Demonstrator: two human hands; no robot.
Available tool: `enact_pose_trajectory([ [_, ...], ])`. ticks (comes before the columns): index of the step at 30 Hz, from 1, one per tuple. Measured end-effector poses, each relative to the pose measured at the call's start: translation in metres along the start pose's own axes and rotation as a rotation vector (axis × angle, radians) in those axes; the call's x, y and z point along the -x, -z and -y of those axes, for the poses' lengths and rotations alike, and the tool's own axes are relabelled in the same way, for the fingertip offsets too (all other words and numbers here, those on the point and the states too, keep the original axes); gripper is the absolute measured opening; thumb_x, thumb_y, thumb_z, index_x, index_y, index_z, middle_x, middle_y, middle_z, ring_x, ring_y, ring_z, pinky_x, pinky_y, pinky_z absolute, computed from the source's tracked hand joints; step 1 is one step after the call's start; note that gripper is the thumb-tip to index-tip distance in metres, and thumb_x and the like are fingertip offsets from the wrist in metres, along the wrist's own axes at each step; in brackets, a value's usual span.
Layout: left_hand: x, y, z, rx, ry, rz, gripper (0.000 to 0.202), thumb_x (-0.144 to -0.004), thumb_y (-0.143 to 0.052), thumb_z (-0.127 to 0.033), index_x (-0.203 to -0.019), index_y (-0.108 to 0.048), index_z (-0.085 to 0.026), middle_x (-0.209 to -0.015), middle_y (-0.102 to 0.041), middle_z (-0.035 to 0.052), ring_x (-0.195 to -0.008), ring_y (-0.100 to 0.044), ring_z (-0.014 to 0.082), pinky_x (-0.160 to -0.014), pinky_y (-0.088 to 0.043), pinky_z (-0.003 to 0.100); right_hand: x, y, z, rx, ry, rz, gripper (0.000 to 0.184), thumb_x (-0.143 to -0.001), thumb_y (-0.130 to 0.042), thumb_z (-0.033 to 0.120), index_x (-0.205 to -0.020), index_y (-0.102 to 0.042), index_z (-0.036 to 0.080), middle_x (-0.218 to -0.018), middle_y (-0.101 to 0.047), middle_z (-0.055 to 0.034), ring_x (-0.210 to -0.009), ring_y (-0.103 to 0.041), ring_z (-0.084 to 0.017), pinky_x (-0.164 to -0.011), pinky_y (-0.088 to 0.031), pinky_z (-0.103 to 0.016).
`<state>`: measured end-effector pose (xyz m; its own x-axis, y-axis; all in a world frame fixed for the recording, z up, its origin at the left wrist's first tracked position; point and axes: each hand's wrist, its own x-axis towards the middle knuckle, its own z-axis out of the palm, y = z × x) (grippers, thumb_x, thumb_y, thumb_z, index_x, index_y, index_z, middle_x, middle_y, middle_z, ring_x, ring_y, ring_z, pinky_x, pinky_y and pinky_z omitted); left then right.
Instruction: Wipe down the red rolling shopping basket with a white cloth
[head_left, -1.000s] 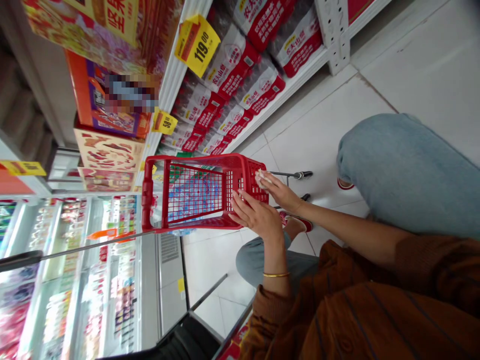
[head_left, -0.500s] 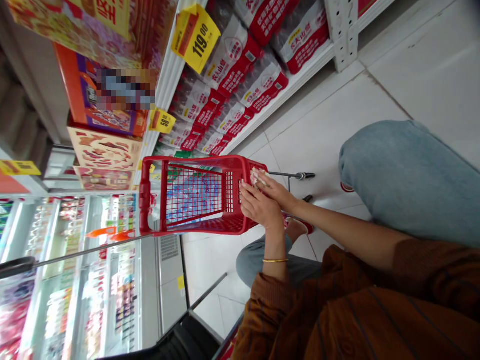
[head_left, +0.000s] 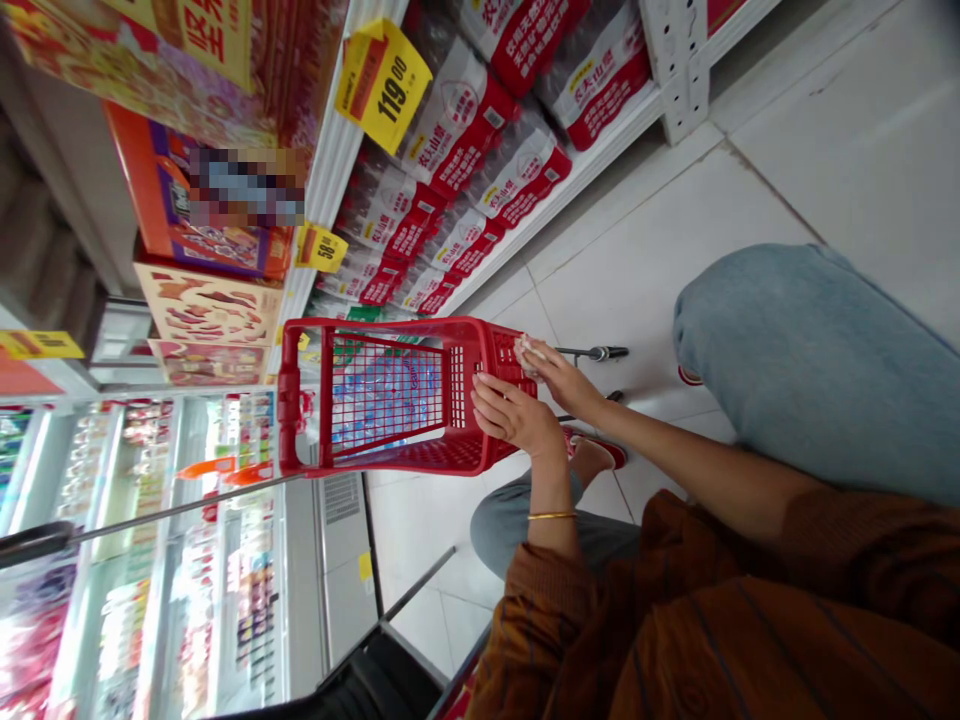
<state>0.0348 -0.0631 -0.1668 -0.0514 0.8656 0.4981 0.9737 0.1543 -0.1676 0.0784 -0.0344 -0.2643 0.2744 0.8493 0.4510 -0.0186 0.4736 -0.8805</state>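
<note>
A red plastic shopping cart (head_left: pixel 480 335) with a grid panel appears sideways in the view. My left hand (head_left: pixel 517 415), with a gold bangle at its wrist, lies over the cart's rim, its fingers hooked onto the edge. My right hand (head_left: pixel 562 385) is closed on a crumpled pale cloth (head_left: pixel 527 352), pressing it against the outer side of the cart's basket. Part of the cloth is hidden beneath the fingers. Blue-tinted packs (head_left: pixel 390 390) show through the grid; whether they lie inside or behind the cart, I cannot tell.
Shelves with red-labelled water bottles (head_left: pixel 457 110) run along the top, bearing a yellow price tag (head_left: pixel 385 85). Boxed goods (head_left: pixel 214 300) stand on the shelf above the bottles. A lit display case (head_left: pixel 172 550) is at the left. My knee (head_left: pixel 757 330) is near the cart's wheels (head_left: pixel 613 352).
My right hand has moved slightly away from my left hand, carrying the cloth along the basket's side. My left hand has shifted slightly on the rim.
</note>
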Motion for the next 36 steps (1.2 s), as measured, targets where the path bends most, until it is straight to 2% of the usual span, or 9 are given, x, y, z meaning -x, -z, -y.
enact_pose_trajectory([
  [2, 0.000, 0.001, -0.002, 0.009, 0.013, 0.004, 0.051, -0.096, -0.027, -0.015, -0.145, -0.037, -0.014, -0.146, -0.044, 0.0196, -0.140, -0.035, 0.0292, -0.113, -0.029, 0.054, -0.017, 0.001, 0.015, -0.005, 0.063, -0.010, 0.045, -0.102, -0.031, 0.028, -0.147, -0.034, 0.029, -0.156, -0.031, -0.0023, -0.144, -0.027, -0.016, -0.120, -0.023, -0.042],
  [6, 0.001, 0.000, -0.005, -0.001, 0.031, 0.018, 0.050, -0.097, -0.025, -0.017, -0.146, -0.036, -0.013, -0.148, -0.042, 0.0197, -0.142, -0.032, 0.0294, -0.115, -0.026, 0.055, -0.037, 0.003, 0.029, -0.027, 0.109, 0.138, 0.045, -0.101, -0.033, 0.036, -0.147, -0.034, 0.032, -0.155, -0.032, 0.0009, -0.145, -0.023, -0.015, -0.121, -0.020, -0.040],
  [8, 0.002, -0.002, -0.006, -0.002, 0.027, 0.000, 0.050, -0.097, -0.026, -0.016, -0.146, -0.035, -0.014, -0.147, -0.043, 0.0194, -0.141, -0.032, 0.0290, -0.115, -0.025, 0.055, -0.036, 0.002, 0.024, -0.034, 0.104, 0.167, 0.045, -0.101, -0.034, 0.038, -0.146, -0.035, 0.031, -0.155, -0.034, 0.0004, -0.145, -0.023, -0.016, -0.120, -0.021, -0.040],
  [15, 0.004, -0.005, -0.003, -0.032, -0.009, -0.052, 0.051, -0.095, -0.028, -0.014, -0.145, -0.037, -0.012, -0.144, -0.046, 0.0208, -0.140, -0.035, 0.0304, -0.114, -0.027, 0.055, -0.018, -0.004, 0.001, -0.032, 0.022, 0.110, 0.042, -0.101, -0.035, 0.034, -0.143, -0.041, 0.032, -0.154, -0.035, -0.0002, -0.144, -0.027, -0.017, -0.120, -0.021, -0.043],
  [20, 0.004, -0.005, 0.001, -0.036, -0.030, -0.035, 0.052, -0.094, -0.030, -0.012, -0.145, -0.037, -0.012, -0.143, -0.047, 0.0220, -0.140, -0.034, 0.0314, -0.114, -0.027, 0.056, -0.002, -0.002, -0.013, -0.012, -0.022, 0.091, 0.043, -0.101, -0.032, 0.023, -0.142, -0.043, 0.029, -0.154, -0.035, -0.0016, -0.143, -0.028, -0.016, -0.118, -0.026, -0.043],
  [26, 0.006, 0.008, 0.002, -0.107, -0.097, -0.017, 0.053, -0.093, -0.029, -0.011, -0.146, -0.033, -0.008, -0.146, -0.042, 0.0228, -0.141, -0.032, 0.0325, -0.114, -0.024, 0.056, 0.014, 0.004, -0.032, 0.003, -0.071, 0.094, 0.047, -0.098, -0.031, 0.015, -0.143, -0.041, 0.026, -0.153, -0.036, -0.0042, -0.142, -0.031, -0.016, -0.117, -0.027, -0.044],
  [31, 0.003, 0.029, -0.007, -0.101, -0.131, 0.006, 0.060, -0.090, -0.034, -0.010, -0.149, -0.025, -0.010, -0.152, -0.032, 0.0221, -0.144, -0.023, 0.0326, -0.115, -0.013, 0.063, -0.017, 0.012, -0.007, 0.018, -0.030, 0.010, 0.047, -0.100, -0.032, 0.020, -0.146, -0.036, 0.027, -0.154, -0.034, -0.0064, -0.143, -0.030, -0.018, -0.118, -0.027, -0.045],
  [34, -0.007, 0.032, -0.017, -0.081, -0.140, 0.020, 0.061, -0.089, -0.036, -0.012, -0.149, -0.024, -0.006, -0.154, -0.027, 0.0239, -0.146, -0.020, 0.0321, -0.116, -0.018, 0.057, -0.045, 0.013, 0.013, -0.020, 0.071, 0.020, 0.046, -0.101, -0.032, 0.025, -0.147, -0.034, 0.030, -0.156, -0.031, -0.0036, -0.144, -0.028, -0.017, -0.119, -0.025, -0.043],
  [36, -0.015, 0.029, -0.022, -0.070, -0.139, 0.035, 0.060, -0.090, -0.035, -0.014, -0.148, -0.025, -0.005, -0.153, -0.030, 0.0236, -0.144, -0.026, 0.0313, -0.115, -0.025, 0.052, -0.056, 0.012, 0.020, -0.060, 0.107, 0.077, 0.046, -0.101, -0.033, 0.030, -0.147, -0.032, 0.033, -0.157, -0.027, 0.0005, -0.144, -0.026, -0.016, -0.120, -0.023, -0.042],
])
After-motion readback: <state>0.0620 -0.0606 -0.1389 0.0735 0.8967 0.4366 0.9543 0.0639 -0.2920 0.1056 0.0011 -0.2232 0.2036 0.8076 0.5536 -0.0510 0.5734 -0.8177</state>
